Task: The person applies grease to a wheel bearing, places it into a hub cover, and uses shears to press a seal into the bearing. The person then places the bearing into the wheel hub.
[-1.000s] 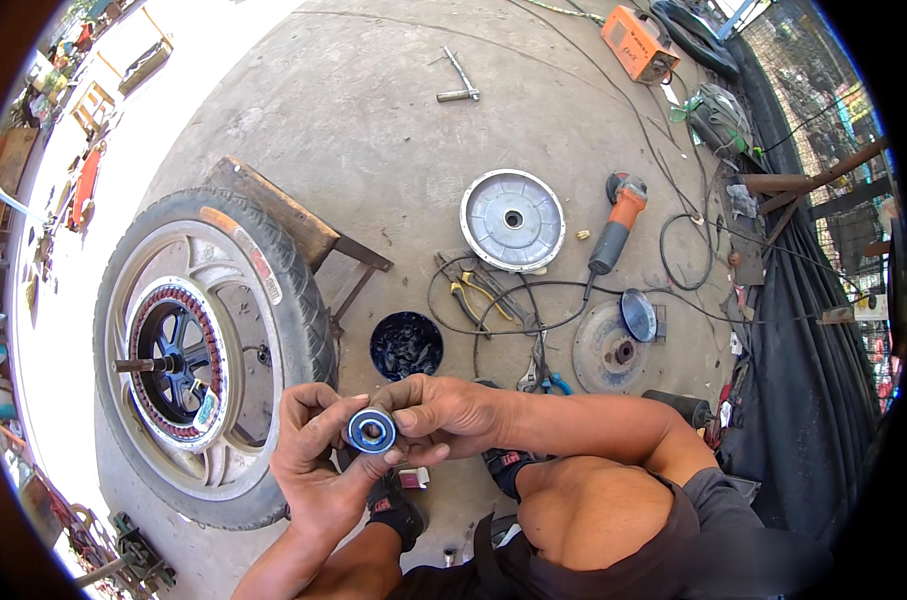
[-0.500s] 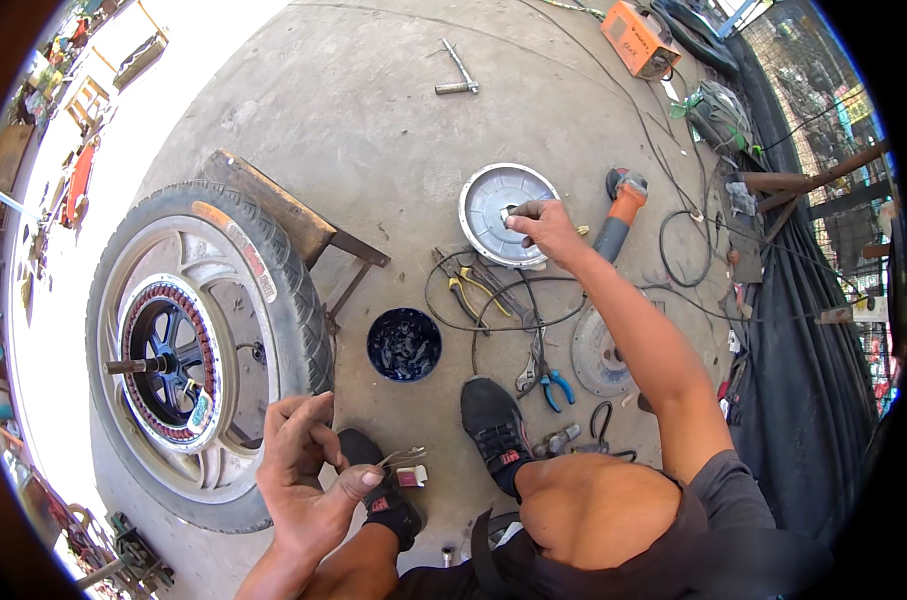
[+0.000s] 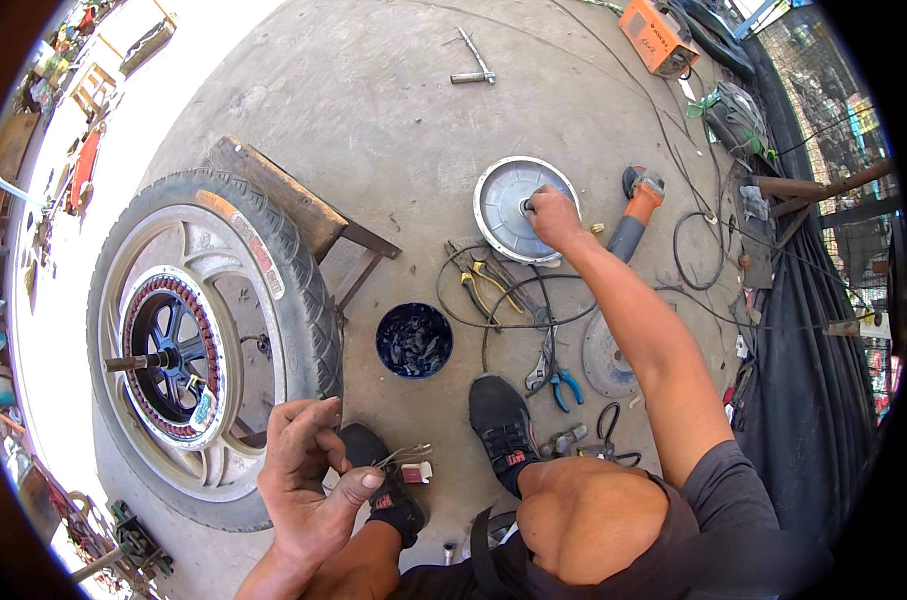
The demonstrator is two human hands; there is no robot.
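My right hand (image 3: 556, 220) reaches over a round grey metal cover (image 3: 499, 222) lying on the floor. Its fingers are closed at the cover's central hub, and what they pinch is hidden. My left hand (image 3: 309, 475) is raised near my left knee, palm up, fingers loosely curled and apart from the thumb. Just beyond the thumb tip show thin bent metal prongs (image 3: 409, 455); I cannot tell whether the hand touches them. To my left a motorcycle wheel (image 3: 184, 455) with a copper-wound hub and an axle leans on a wooden stool (image 3: 284, 200).
A blue-rimmed bowl of dark liquid (image 3: 415, 341) stands before my feet. Yellow-handled pliers (image 3: 480, 301), blue-handled pliers (image 3: 569, 388), a second disc (image 3: 606, 352) and looped cable lie right of it. Beyond are an angle grinder (image 3: 638, 215), a socket wrench (image 3: 474, 75) and an orange machine (image 3: 658, 38).
My right fingers have gone down to the cover's hub; the small light piece at their tips no longer shows. My left hand is almost unmoved. The view has shifted slightly.
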